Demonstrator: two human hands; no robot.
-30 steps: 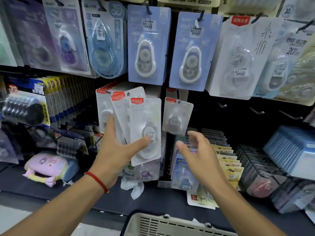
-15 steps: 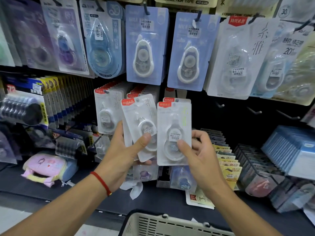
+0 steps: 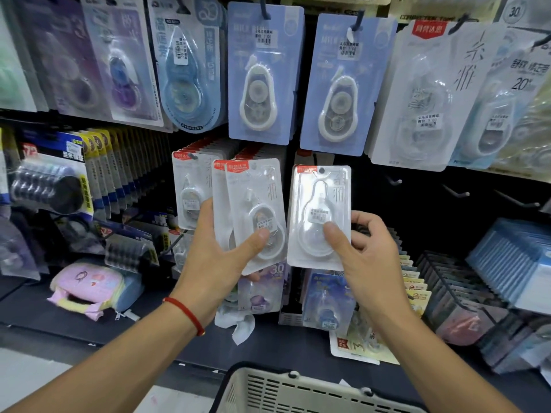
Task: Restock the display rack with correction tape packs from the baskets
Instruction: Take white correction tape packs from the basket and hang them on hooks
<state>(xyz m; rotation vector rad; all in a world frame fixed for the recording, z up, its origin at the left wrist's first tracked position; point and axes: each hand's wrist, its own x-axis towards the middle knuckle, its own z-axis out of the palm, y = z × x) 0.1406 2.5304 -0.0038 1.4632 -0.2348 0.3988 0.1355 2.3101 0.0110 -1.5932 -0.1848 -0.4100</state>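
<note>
Nearest my view, basket (image 3: 298, 391), rim only. Above it, my left hand (image 3: 217, 260) gripped a fanned stack of packs (image 3: 256, 210), thumb across the front, forearm angled up-right. My right hand (image 3: 366, 254) pinched a single pack (image 3: 320, 216), thumb on its blister, fingers curled behind. Both were upright, long axes vertical, red headers topmost. Behind them, display rack (image 3: 417, 189) with bare pegs to the right.

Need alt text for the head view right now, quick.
The right hand pinches one white, red-tabbed correction tape pack up before the display rack's bare black hooks; the left hand grips a fanned stack of matching packs, above a beige slatted plastic basket.
</note>
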